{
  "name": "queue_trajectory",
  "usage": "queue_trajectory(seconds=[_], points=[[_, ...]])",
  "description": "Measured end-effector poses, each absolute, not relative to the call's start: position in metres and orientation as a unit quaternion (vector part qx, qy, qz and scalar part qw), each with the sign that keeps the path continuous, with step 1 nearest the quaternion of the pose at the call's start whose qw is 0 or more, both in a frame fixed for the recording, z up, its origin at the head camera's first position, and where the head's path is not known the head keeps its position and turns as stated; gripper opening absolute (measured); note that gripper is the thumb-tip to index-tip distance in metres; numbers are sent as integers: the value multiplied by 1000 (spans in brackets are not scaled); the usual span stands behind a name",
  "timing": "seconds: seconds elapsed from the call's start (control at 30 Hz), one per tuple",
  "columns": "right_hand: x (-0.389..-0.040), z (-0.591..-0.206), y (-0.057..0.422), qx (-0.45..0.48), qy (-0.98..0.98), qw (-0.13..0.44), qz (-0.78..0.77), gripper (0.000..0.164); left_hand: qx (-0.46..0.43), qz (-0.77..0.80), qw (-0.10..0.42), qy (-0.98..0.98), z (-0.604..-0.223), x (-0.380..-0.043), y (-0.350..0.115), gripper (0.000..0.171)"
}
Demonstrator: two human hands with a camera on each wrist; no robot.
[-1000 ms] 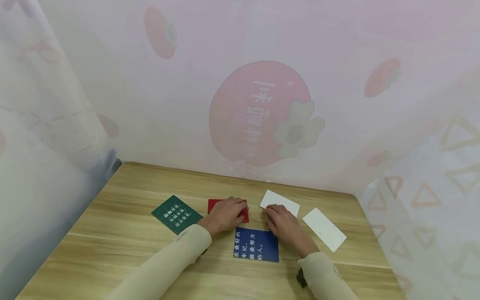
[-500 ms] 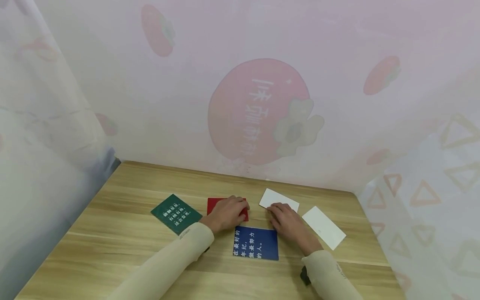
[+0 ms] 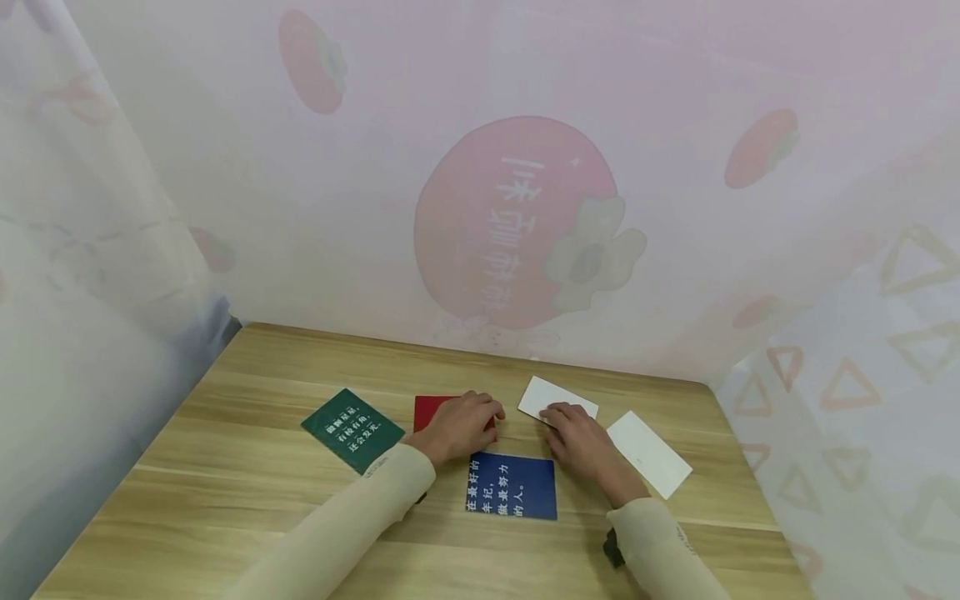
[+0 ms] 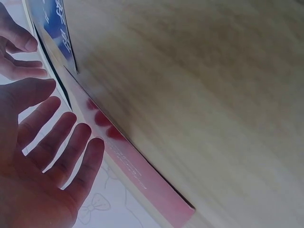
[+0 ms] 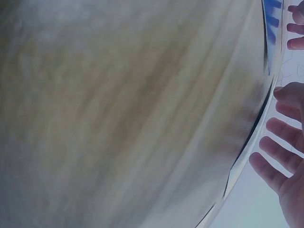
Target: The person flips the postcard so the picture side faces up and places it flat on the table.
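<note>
My left hand hovers over a red card and covers its right part. In the left wrist view its fingers are spread, slightly bent and hold nothing. My right hand is at the near edge of a white card; whether it touches the card is unclear. The right wrist view shows that hand's fingers apart, with nothing between them. A blue card with white writing lies between the two wrists.
Left of the red card lies a green card with white writing, partly under the left sleeve. Another white card lies right of my right hand. Printed fabric hangs behind the wooden table and at both sides.
My right hand has shifted slightly right. The left hand has moved a little right and its fingers have lifted slightly. All the cards have stayed in place.
</note>
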State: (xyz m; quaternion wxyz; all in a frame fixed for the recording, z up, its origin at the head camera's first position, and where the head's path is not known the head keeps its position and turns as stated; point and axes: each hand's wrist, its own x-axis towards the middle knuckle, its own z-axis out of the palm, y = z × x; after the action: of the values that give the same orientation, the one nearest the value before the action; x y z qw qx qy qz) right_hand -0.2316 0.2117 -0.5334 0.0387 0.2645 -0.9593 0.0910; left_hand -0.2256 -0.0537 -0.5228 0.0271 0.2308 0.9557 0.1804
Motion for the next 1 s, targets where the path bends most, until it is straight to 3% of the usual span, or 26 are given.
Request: queue_trajectory(seconds=[1.0], points=[[-239,-533,226,263,-960,41,90,37,238,171,27,956,-524,-227,-42,28]])
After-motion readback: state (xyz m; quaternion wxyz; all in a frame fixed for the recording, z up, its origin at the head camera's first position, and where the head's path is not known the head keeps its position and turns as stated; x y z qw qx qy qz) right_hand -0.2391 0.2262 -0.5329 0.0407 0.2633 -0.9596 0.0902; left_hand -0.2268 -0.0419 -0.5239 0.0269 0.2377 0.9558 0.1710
